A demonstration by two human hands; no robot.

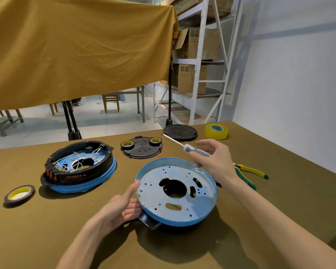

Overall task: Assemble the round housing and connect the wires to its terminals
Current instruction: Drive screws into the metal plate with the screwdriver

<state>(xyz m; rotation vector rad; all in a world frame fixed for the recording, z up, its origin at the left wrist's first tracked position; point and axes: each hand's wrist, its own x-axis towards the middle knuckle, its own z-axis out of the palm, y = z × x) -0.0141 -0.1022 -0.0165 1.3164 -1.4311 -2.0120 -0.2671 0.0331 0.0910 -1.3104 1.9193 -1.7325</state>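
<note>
my left hand (122,205) grips the near-left rim of the blue pan (176,191), thumb up along the edge, fingers curled under it by the black handle (148,221). the pan sits in front of me on the olive table (279,200), tilted a little, its perforated metal plate (163,202) facing up. my right hand (211,160) is curled round a screwdriver (194,150), grey grip in my fingers, shaft pointing away to the upper left, tip well clear of the plate.

the step, as i judge it, is readying this half to be fixed: i likely need to bring the tip round and down to a screw hole. to do that well i should keep the left hand firm so the pan cannot rock, settle it flat first, and turn the driver in my fingers until it stands square over the hole before pressing.

the wired half (80,166), black ring with white leads inside, rests to the left, apart from the pan. a black cover (142,148) with two tape rolls on it lies beyond, and pliers (248,172) lie just right of my wrist.
</note>
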